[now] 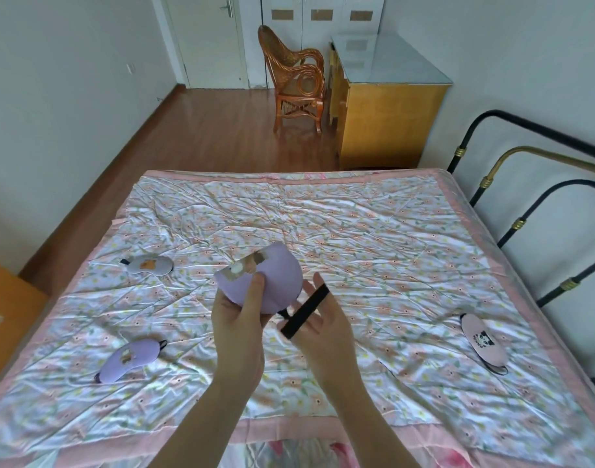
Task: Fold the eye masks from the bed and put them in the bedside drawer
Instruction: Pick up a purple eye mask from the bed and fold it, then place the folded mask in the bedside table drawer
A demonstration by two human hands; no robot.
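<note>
A lilac eye mask (275, 275), folded over on itself, is held up above the bed in my left hand (238, 325), thumb pressed on its front. Its black elastic strap (304, 310) lies stretched across the fingers of my right hand (319, 329). Three other masks lie flat on the floral quilt (373, 238): a grey one (149, 265) at the left, a second lilac one (127, 359) at the near left, and a pink one with a panda face (485, 342) at the right.
An orange wooden bedside cabinet (9, 298) shows at the left edge; no drawer is visible. A black and brass bed frame (525, 211) runs along the right. Beyond the bed stand a rattan chair (296, 79) and a yellow cabinet (387, 106).
</note>
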